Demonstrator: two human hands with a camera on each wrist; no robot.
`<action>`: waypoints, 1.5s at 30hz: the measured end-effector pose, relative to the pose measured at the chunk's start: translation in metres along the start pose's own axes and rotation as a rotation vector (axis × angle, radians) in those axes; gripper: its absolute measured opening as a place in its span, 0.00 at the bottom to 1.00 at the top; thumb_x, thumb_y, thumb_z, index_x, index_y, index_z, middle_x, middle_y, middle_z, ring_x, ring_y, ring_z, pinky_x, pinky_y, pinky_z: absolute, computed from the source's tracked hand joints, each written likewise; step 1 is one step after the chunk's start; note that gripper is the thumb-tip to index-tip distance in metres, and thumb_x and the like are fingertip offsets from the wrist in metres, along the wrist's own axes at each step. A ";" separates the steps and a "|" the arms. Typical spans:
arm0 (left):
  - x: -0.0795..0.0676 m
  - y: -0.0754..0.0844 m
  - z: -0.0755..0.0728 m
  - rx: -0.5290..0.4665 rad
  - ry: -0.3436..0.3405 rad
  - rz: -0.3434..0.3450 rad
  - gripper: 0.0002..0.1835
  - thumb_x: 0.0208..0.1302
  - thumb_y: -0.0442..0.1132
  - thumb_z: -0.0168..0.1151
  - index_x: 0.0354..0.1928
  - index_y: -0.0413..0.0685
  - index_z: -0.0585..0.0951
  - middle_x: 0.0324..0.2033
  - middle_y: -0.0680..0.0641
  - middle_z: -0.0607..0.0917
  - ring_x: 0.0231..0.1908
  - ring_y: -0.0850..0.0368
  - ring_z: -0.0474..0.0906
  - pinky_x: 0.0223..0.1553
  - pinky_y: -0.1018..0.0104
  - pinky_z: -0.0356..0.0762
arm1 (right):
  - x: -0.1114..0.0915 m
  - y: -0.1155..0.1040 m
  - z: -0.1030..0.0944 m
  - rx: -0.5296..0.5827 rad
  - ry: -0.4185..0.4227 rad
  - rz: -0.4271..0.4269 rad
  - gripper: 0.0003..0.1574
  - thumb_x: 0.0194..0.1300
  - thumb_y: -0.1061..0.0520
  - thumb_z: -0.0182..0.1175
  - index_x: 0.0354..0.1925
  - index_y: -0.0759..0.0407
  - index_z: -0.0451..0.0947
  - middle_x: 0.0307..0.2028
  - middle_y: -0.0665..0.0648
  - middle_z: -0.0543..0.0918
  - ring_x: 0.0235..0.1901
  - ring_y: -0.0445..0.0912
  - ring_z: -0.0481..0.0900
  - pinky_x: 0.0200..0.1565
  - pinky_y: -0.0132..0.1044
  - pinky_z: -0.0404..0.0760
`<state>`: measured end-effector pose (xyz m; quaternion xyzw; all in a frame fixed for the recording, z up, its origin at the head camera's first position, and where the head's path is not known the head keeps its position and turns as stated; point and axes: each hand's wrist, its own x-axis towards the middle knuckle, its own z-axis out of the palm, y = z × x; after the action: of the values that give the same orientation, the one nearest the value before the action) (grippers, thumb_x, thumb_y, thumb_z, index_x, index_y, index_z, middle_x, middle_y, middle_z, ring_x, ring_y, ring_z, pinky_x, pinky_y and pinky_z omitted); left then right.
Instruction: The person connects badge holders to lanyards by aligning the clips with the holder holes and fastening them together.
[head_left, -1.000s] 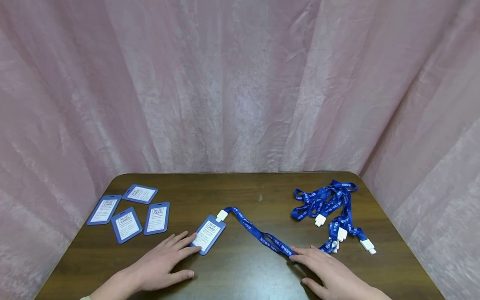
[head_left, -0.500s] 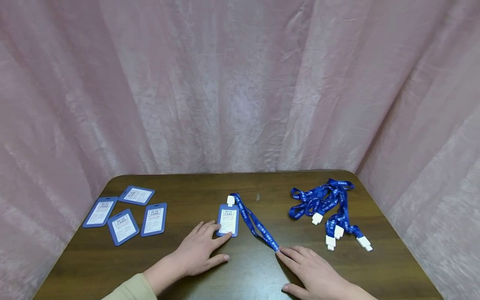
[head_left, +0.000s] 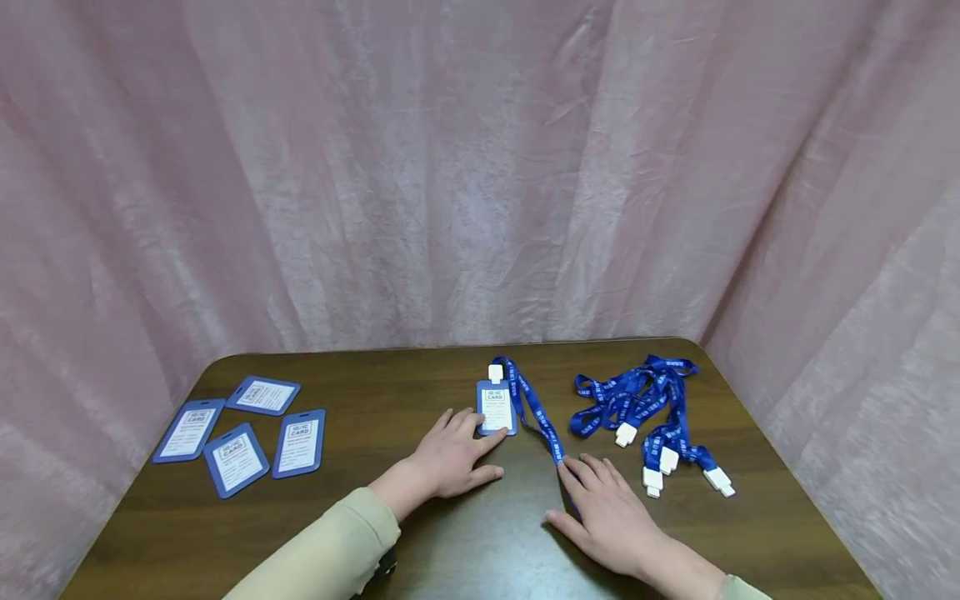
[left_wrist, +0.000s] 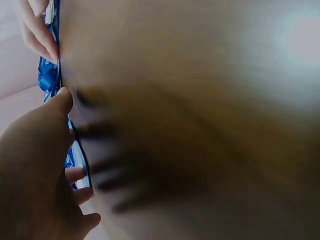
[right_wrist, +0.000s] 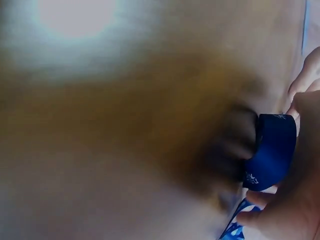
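A blue ID card holder [head_left: 497,406] with a white card lies flat on the table in the head view, joined at its top to the white buckle [head_left: 496,374] of a blue printed lanyard [head_left: 536,410]. Outstretched fingers of my left hand [head_left: 453,460] rest on the holder's lower part, the thumb spread to the side. My right hand [head_left: 609,510], palm down with fingers extended, touches the lanyard's near end. Part of the strap is hidden under that hand. Below the palm in the right wrist view, the lanyard strap [right_wrist: 274,152] bends into a loop.
Several loose ID card holders [head_left: 236,460] lie at the left of the brown table [head_left: 390,383]. At the right sits a tangled pile of blue lanyards [head_left: 637,402] with white buckles [head_left: 718,481]. A pink curtain [head_left: 465,183] hangs behind the table's far edge.
Both hands have slid the card holder and its lanyard. The holder has moved right and away from me, turning upright, and the strap now lies beside it, clear of the pile.
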<state>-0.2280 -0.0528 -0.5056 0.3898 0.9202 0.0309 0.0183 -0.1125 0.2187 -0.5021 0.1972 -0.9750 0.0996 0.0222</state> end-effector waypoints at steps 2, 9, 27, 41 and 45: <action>0.010 0.002 0.001 -0.009 -0.025 -0.004 0.35 0.75 0.68 0.47 0.79 0.68 0.64 0.71 0.39 0.68 0.74 0.38 0.59 0.72 0.36 0.54 | 0.009 -0.003 0.000 -0.008 0.001 0.050 0.46 0.74 0.31 0.53 0.71 0.65 0.71 0.69 0.63 0.72 0.70 0.62 0.65 0.70 0.62 0.60; 0.024 0.013 -0.003 -0.029 -0.068 0.000 0.35 0.76 0.67 0.44 0.80 0.68 0.60 0.76 0.44 0.63 0.76 0.42 0.55 0.73 0.37 0.50 | 0.018 -0.009 -0.005 0.029 0.005 0.123 0.44 0.74 0.32 0.55 0.72 0.61 0.70 0.70 0.64 0.71 0.71 0.63 0.64 0.70 0.60 0.61; 0.049 0.009 -0.001 -0.071 -0.105 -0.122 0.34 0.77 0.68 0.40 0.80 0.67 0.62 0.80 0.45 0.55 0.77 0.41 0.50 0.74 0.36 0.46 | 0.031 -0.015 -0.003 0.000 -0.039 0.184 0.55 0.72 0.23 0.46 0.73 0.65 0.68 0.71 0.68 0.68 0.73 0.65 0.59 0.72 0.62 0.55; 0.056 0.005 -0.002 -0.107 -0.134 -0.088 0.28 0.82 0.56 0.40 0.79 0.64 0.63 0.79 0.44 0.56 0.77 0.39 0.51 0.74 0.36 0.48 | 0.049 -0.021 0.008 0.040 -0.004 0.243 0.46 0.79 0.32 0.40 0.73 0.66 0.68 0.68 0.68 0.69 0.69 0.63 0.63 0.70 0.64 0.58; 0.058 0.002 0.002 -0.120 -0.136 -0.076 0.28 0.82 0.56 0.40 0.79 0.64 0.63 0.79 0.43 0.55 0.77 0.38 0.50 0.74 0.37 0.47 | 0.051 -0.022 0.006 0.077 -0.003 0.252 0.41 0.80 0.37 0.44 0.72 0.65 0.69 0.67 0.66 0.70 0.68 0.63 0.63 0.70 0.62 0.59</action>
<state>-0.2666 -0.0092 -0.5079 0.3539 0.9275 0.0589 0.1055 -0.1510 0.1778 -0.4995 0.0741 -0.9876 0.1384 0.0005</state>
